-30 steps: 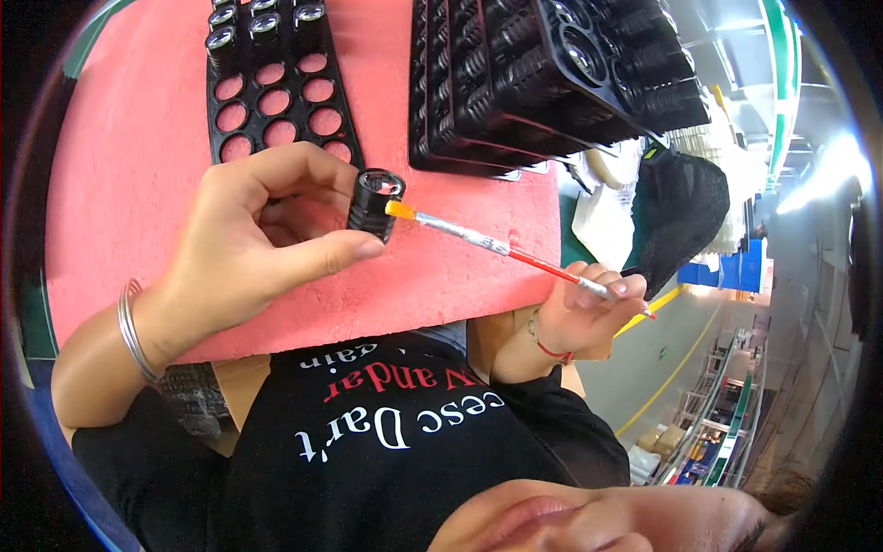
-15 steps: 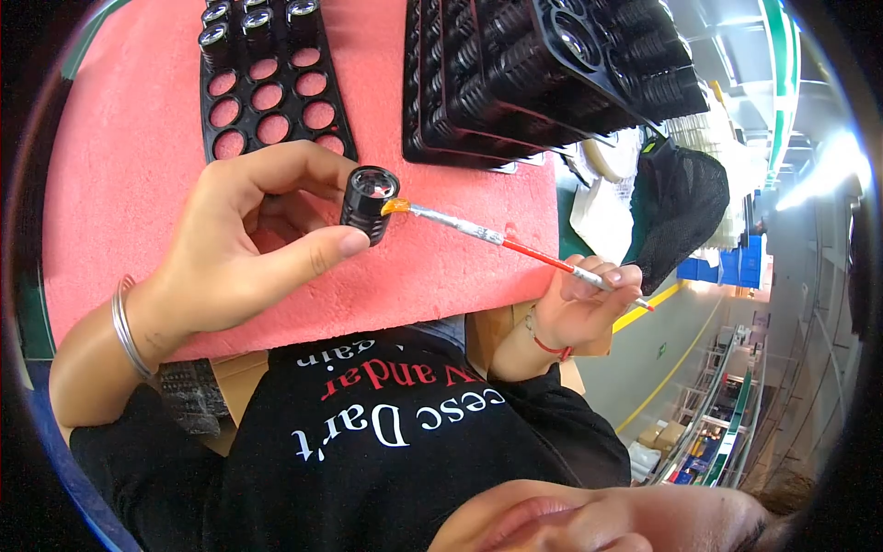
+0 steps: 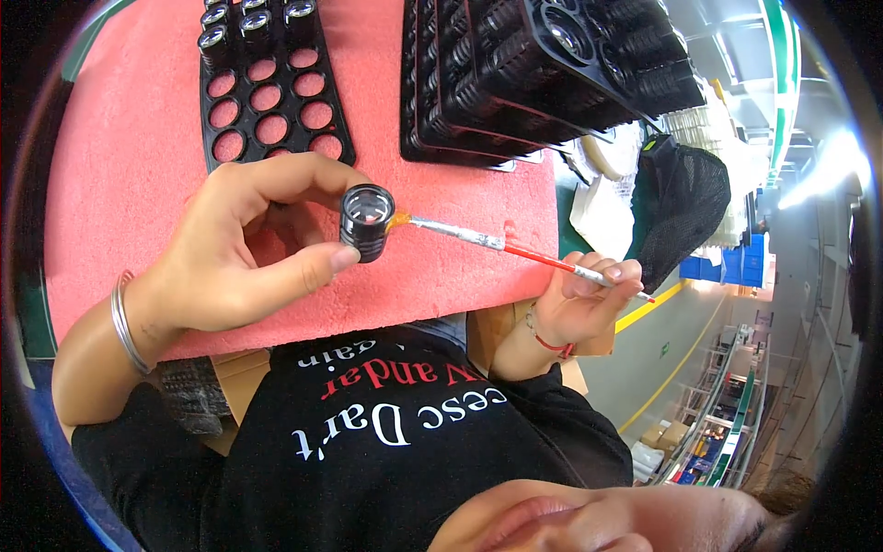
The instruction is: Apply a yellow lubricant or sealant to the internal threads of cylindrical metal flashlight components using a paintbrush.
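My left hand (image 3: 244,244) pinches a black ribbed lens barrel (image 3: 364,237) between thumb and fingers, its round glass end facing up. A thin paintbrush (image 3: 501,244) with a red and silver-grey handle is gripped near its rear end by my right hand (image 3: 589,299). The brush's orange-brown bristles meet the right side of the barrel, just below its rim; part of the tip is hidden behind it. Beyond my left hand lies a black tray (image 3: 288,99) with round holes, several lens barrels (image 3: 256,26) standing in its far rows.
Pink foam sheeting (image 3: 120,138) covers the work surface. Stacked black trays (image 3: 478,83) full of lens barrels stand at the far right. Beside them are white paper (image 3: 602,216), a tape roll (image 3: 602,156) and a black mesh bag (image 3: 685,207). Blue bins (image 3: 740,262) are farther right.
The lens barrel has tipped so its glass end faces me more, and it sits slightly lower and left. The brush tip has slipped partly behind its side; my right hand has hardly moved.
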Demonstrator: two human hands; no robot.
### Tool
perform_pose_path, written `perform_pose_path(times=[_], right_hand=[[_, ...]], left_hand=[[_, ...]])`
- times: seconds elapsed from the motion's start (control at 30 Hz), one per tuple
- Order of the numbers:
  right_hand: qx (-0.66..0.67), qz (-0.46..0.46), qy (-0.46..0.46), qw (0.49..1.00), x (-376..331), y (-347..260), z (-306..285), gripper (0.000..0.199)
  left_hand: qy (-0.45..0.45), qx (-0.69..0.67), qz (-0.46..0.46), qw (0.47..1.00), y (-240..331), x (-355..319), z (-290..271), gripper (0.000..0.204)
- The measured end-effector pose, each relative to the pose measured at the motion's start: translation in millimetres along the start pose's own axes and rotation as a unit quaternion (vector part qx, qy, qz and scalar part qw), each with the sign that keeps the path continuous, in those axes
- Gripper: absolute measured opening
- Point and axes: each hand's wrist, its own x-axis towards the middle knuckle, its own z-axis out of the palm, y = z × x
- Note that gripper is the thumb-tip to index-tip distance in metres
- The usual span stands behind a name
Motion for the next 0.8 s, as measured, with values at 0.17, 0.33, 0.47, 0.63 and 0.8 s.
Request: perform_pose_path(times=[0.17, 0.33, 0.47, 0.63, 0.8], right_hand=[[0.03, 0.006, 0.051, 0.998, -0.8, 0.8, 1.6, 0.028], [0.05, 0.009, 0.012, 0.999, 0.3, -0.5, -5.5, 0.029], [0.05, 0.025, -0.024, 0.998, 0.0, -3.5, -4.8, 0.026], [0.014, 0.004, -0.024, 1.0, -0.8, -2.0, -1.5, 0.027], [0.003, -0.021, -0.008, 1.0, -3.5, 0.4, -6.6, 0.028]], left_hand=[[-0.048, -0.03, 0.023, 0.998, -2.2, 0.2, -4.7, 0.031], [0.011, 0.063, 0.066, 0.996, 10.5, -2.2, -6.6, 0.033], [0.235, 0.23, 0.099, 0.939, 15.8, 16.1, -16.9, 0.029], [0.293, 0.503, 0.16, 0.797, 10.7, 36.8, -49.6, 0.025], [0.276, 0.485, -0.027, 0.829, 10.4, 51.5, -44.2, 0.03]])
